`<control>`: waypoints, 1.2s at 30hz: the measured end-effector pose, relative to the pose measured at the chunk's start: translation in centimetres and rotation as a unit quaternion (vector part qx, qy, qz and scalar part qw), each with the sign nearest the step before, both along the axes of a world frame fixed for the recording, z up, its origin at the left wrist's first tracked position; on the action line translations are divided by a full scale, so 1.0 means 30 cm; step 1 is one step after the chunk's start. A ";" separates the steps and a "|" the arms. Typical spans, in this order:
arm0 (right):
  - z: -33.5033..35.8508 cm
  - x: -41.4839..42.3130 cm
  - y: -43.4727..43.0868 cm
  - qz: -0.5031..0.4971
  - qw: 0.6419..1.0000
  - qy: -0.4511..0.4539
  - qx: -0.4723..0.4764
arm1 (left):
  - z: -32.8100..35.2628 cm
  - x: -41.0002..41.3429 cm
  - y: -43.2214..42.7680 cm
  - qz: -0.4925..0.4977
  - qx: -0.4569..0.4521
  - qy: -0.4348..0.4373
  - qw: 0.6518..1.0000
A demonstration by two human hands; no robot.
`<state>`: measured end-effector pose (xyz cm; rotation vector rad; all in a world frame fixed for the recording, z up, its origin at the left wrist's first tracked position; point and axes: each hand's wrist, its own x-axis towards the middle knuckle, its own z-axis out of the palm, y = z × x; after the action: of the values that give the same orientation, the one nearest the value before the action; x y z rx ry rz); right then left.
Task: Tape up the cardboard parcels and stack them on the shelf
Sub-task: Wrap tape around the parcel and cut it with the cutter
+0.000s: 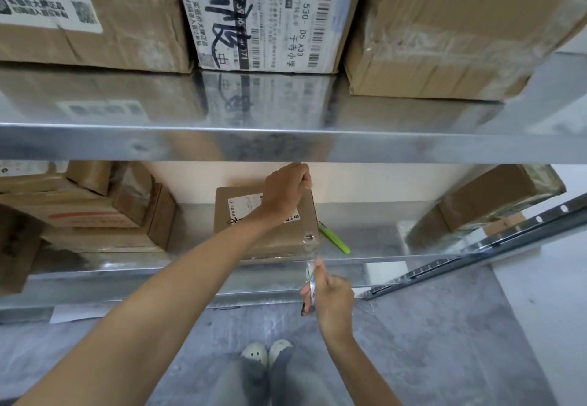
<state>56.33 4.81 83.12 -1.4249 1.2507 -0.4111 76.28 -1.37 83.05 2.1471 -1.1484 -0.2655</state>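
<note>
Metal shelf [190,267] over a grey floor [444,326]. Right hand [333,300] is clamped round the tape roll [310,281], just near of the shelf's front edge. A clear strip [313,248] runs from the roll up to the parcel's [241,234] near right corner. Parcel sits mid-shelf, label up. Left hand [284,192] lies on top of it, fingers curled over its far right edge. A green pen [336,240] lies just right of the parcel. More boxes [95,215] are at left, and others [444,30] on the shelf above.

Left hand [286,191] holds parcel [279,240]; right hand [333,297] grips tape [311,281].
</note>
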 end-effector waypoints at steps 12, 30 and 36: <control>-0.033 0.040 -0.021 -0.001 1.000 0.006 0.007 | -0.060 0.029 -0.026 0.037 0.029 -0.050 0.998; -0.065 0.066 -0.061 0.006 0.999 0.037 0.007 | -0.129 0.050 -0.066 0.081 0.012 0.111 0.990; -0.056 0.060 -0.083 0.027 0.998 0.049 0.032 | -0.117 0.047 -0.079 0.122 0.034 0.129 0.984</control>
<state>58.14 2.31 81.44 -1.4358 1.2888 -0.2657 77.69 -3.75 79.55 2.2089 -0.7335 -0.4604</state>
